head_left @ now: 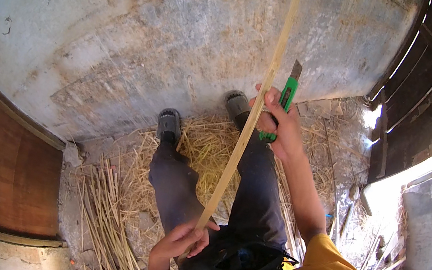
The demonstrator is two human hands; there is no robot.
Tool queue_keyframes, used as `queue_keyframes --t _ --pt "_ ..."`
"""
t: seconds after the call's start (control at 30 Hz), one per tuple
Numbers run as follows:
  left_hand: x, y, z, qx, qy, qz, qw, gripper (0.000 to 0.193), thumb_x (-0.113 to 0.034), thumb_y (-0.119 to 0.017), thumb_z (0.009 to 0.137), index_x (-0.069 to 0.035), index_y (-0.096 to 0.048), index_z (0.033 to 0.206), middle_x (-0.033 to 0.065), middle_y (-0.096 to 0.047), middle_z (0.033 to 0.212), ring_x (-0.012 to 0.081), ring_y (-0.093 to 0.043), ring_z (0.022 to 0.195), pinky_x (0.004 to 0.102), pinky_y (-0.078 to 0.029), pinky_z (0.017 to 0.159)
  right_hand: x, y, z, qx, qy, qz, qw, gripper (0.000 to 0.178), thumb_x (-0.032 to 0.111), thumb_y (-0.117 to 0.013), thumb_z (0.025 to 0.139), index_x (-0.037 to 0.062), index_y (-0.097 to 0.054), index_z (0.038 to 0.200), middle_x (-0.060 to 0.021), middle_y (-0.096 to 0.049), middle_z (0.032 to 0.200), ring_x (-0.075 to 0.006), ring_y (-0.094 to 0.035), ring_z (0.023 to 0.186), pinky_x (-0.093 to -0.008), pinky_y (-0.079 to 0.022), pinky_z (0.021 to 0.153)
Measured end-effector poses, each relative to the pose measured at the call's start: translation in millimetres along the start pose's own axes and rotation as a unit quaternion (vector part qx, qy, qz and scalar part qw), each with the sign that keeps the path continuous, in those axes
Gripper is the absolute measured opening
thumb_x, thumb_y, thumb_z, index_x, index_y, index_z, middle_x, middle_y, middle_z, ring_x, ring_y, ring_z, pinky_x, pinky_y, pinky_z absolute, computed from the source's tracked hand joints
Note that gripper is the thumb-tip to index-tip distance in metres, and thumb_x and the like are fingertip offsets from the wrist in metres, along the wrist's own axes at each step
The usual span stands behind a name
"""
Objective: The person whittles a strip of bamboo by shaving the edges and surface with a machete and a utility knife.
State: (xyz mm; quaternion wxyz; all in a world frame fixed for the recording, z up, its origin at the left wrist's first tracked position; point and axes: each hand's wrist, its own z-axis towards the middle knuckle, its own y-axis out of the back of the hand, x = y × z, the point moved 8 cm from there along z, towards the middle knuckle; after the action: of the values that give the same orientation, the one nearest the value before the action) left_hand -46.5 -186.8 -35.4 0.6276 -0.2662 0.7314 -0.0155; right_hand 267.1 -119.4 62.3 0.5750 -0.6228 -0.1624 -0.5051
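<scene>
A long, pale bamboo strip (232,164) slants across the middle, from near my waist up toward the wall. My left hand (181,243) is closed round its lower end, close to the black waist bag. Farther up, my right hand (286,125) grips a green utility knife (288,94) with its blade out and pointing away from me. The fingers of that hand also lie against the strip, and the blade stands apart from it, to its right.
Thin shavings (208,145) litter the floor round my feet. A bundle of split strips (110,226) lies at the left. Ahead rises a stained grey wall (188,32); a brown wooden panel (4,155) stands at the left and dark boards (425,97) at the right.
</scene>
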Motion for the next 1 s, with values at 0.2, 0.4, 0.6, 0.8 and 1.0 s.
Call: queue_keyframes --t 0.2,0.4,0.6,0.8,1.0 --pt "5 -4 -4 0.010 0.026 -0.004 1.000 0.044 -0.032 -0.039 0.116 0.002 -0.055 0.138 -0.0021 -0.040 0.077 0.0048 -0.036 0.057 0.0203 -0.031 0.049 23 20 26 -0.105 0.046 -0.041 0.993 0.031 0.024 -0.064 0.105 0.0021 -0.065 0.127 -0.0125 -0.076 0.109 -0.0028 -0.034 0.051 -0.0224 -0.028 0.048" --pt "18 0 -3 -0.032 0.046 -0.133 0.990 0.052 -0.049 -0.044 0.111 0.000 -0.058 0.114 -0.0058 -0.034 0.071 0.0029 -0.024 0.053 0.0223 -0.021 0.045 29 11 30 -0.087 0.056 -0.025 0.994 0.037 0.026 -0.065 0.105 0.0031 -0.062 0.134 -0.0126 -0.076 0.116 -0.0035 -0.033 0.052 -0.0220 -0.028 0.049" --pt "14 -3 5 -0.044 0.030 -0.179 0.982 0.051 -0.055 -0.045 0.109 -0.006 -0.056 0.101 -0.0059 -0.031 0.066 0.0028 -0.019 0.048 0.0236 -0.017 0.042 5 -13 -5 -0.014 -0.014 -0.089 0.996 0.056 0.030 -0.065 0.105 0.0022 -0.050 0.151 -0.0164 -0.073 0.127 -0.0013 -0.031 0.052 -0.0192 -0.027 0.048" --pt "9 -4 13 -0.015 0.020 -0.200 0.979 0.049 -0.055 -0.044 0.110 -0.008 -0.054 0.098 -0.0052 -0.031 0.063 0.0036 -0.021 0.044 0.0228 -0.018 0.040 -21 -28 -28 0.069 -0.075 -0.172 0.980 0.054 0.020 -0.071 0.100 0.0011 -0.054 0.148 -0.0149 -0.076 0.116 -0.0011 -0.040 0.056 -0.0197 -0.027 0.049" --pt "-37 -16 28 -0.128 -0.054 0.003 0.990 0.048 -0.050 -0.038 0.113 -0.006 -0.057 0.103 -0.0032 -0.041 0.064 0.0052 -0.041 0.049 0.0214 -0.036 0.045 -12 -33 -27 0.047 0.022 -0.153 0.987 0.047 0.014 -0.075 0.097 -0.0018 -0.058 0.138 -0.0117 -0.076 0.105 -0.0106 -0.070 0.087 -0.0219 -0.050 0.072"
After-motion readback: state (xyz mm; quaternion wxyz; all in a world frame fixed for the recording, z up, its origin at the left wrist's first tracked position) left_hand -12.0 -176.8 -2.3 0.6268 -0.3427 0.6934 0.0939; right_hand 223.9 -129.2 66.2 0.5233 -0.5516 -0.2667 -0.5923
